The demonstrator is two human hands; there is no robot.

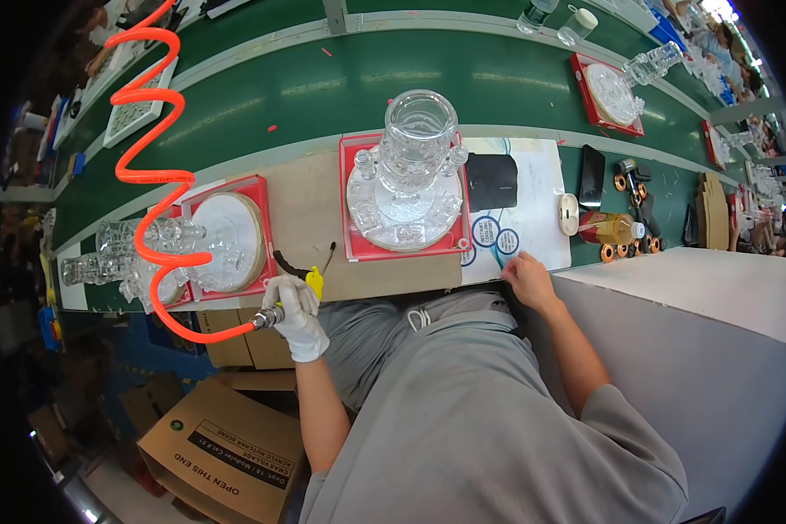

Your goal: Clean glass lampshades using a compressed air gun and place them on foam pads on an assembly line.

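My left hand (299, 316), in a white glove, is wrapped round a yellow and black air blow gun (314, 281). Its thin nozzle points away from me over the brown cardboard mat (393, 278). An orange coiled air hose (203, 337) joins the gun at a metal fitting. My bare right hand (526, 278) rests at the table's near edge, fingers curled together; what they pinch, if anything, is hidden. Beside its fingertips lie several round blue-rimmed labels (486, 231). Ahead, a clear plastic tiered piece (415, 166) stands upright on a round base in a red tray (348, 236).
At left, more clear pieces (227, 240) lie in red trays. A black pouch (492, 182), a phone (591, 175), a bottle of amber liquid (610, 228) and copper-coloured rings (608, 253) are on the right. An open carton (227, 445) stands below left; a white surface (699, 284) adjoins at right.
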